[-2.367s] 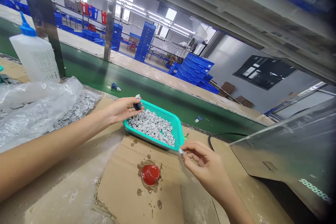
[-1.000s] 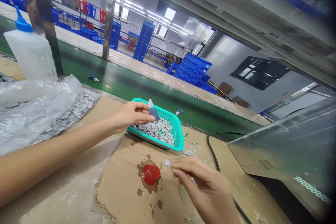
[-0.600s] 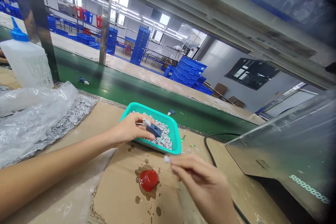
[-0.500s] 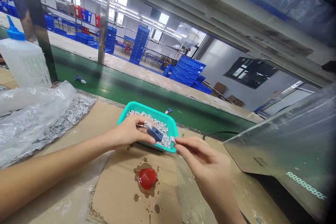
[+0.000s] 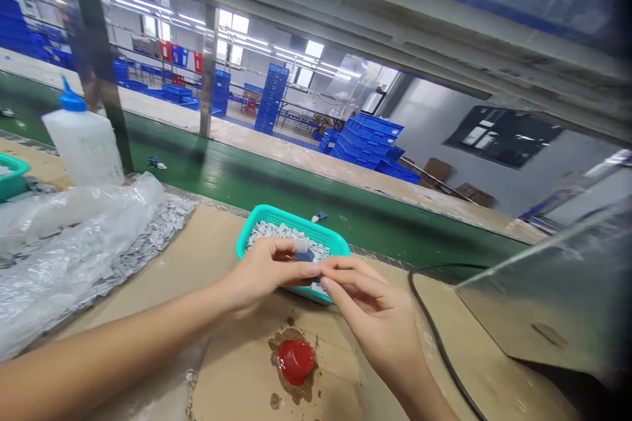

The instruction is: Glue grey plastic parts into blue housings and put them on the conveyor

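My left hand (image 5: 266,276) pinches a small blue plastic part (image 5: 304,255) above the teal basket (image 5: 276,214) of grey pieces (image 5: 286,231); my right fingertips (image 5: 330,271) close against it, their hold hidden. Small, steady movements suit this close work.

Dark blue plastic piece (image 5: 305,255), teal plastic basket (image 5: 291,218) with smooth rim, matt grey plastic parts (image 5: 281,231), glossy thin plastic bag (image 5: 74,223), rough brown cardboard (image 5: 237,368), glossy red cap (image 5: 296,362)
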Tool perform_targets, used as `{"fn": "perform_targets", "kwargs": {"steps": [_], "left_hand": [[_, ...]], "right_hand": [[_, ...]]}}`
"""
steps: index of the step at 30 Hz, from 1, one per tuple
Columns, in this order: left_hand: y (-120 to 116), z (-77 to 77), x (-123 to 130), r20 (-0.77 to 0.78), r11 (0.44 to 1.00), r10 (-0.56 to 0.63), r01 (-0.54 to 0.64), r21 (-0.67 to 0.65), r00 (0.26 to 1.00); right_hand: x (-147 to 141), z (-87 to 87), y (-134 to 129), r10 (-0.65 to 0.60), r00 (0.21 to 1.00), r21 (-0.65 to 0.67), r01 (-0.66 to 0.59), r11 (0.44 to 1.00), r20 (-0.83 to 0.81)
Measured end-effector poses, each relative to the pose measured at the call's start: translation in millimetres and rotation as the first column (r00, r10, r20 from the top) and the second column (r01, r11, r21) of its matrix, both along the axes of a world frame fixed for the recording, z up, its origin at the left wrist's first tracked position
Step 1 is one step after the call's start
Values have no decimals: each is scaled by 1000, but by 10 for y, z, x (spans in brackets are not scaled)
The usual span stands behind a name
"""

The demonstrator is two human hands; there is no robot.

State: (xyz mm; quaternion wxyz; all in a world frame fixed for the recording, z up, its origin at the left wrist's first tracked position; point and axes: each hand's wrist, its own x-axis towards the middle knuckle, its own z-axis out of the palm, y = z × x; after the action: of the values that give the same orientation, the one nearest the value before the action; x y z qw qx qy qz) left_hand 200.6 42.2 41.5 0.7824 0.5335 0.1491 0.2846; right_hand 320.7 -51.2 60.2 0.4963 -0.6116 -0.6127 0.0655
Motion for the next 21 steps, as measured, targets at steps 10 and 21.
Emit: {"fn": "perform_targets", "kwargs": {"steps": [10, 21], "left_hand": [[1056, 209, 56, -183, 810, 508, -395, 433, 842], [2709, -159, -713, -495, 657, 680, -150, 739, 540]], "right_hand": [[313, 96, 677, -15, 1000, 15, 15, 1000, 18], [882, -278, 589, 64, 817, -325, 154, 933, 573]]}}
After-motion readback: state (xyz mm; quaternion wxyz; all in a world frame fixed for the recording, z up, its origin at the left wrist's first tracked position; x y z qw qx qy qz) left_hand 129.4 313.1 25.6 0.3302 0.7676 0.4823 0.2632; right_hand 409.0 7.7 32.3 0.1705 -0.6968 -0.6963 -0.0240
